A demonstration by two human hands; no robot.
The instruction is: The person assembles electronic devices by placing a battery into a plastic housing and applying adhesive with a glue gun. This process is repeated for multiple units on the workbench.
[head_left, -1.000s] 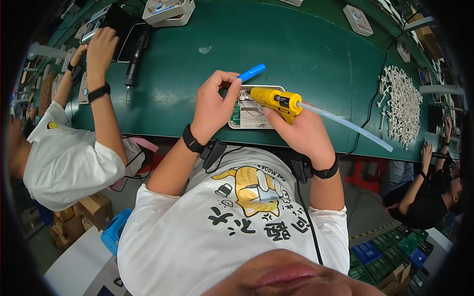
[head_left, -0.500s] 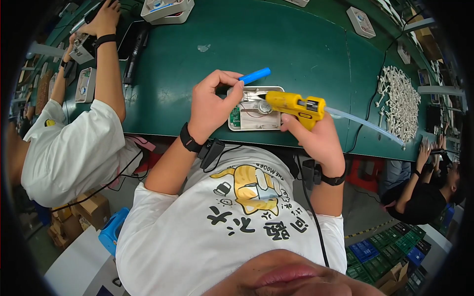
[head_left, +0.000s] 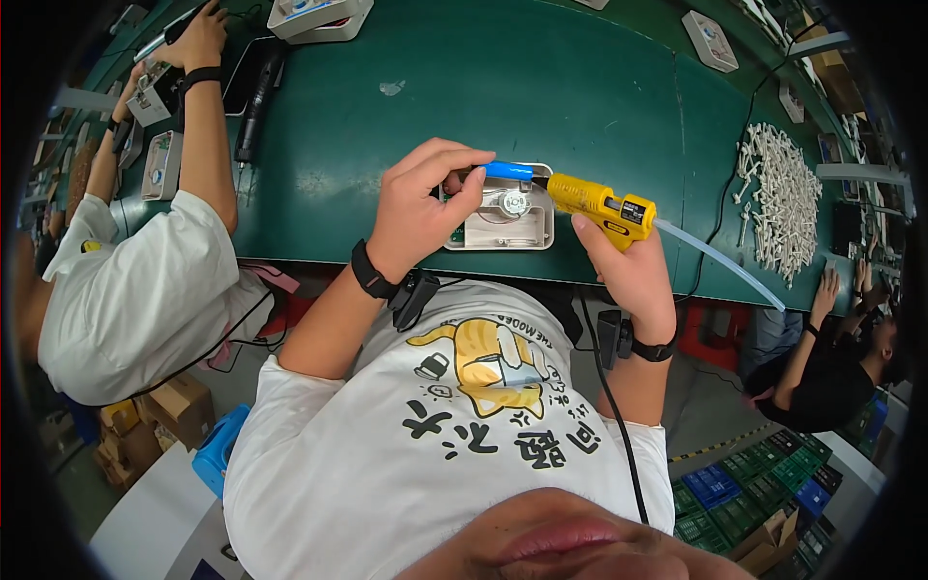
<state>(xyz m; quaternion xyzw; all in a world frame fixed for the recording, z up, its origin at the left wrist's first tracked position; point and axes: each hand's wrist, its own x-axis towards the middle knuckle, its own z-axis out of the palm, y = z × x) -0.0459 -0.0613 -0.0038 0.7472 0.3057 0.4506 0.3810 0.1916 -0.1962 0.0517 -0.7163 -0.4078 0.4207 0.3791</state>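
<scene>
- White casing (head_left: 549, 222), one, open side up on the tabletop (head_left: 599, 106): contains one round metallic part (head_left: 513, 202).
- Blue cylinder (head_left: 508, 171), one: located over the casing's far side; long axis runs left to right. Contact with the casing cannot be determined.
- Left hand (head_left: 425, 205): grips the cylinder's left portion between thumb and fingers.
- Right hand (head_left: 633, 269): grasps one yellow glue gun (head_left: 601, 207) at the casing's right; nozzle points left, toward the cylinder's right end.
- Stacked casings (head_left: 324, 29), two: beyond the casing, leftward.
- White parts (head_left: 783, 208), uncounted pile: right of the casing.
</scene>
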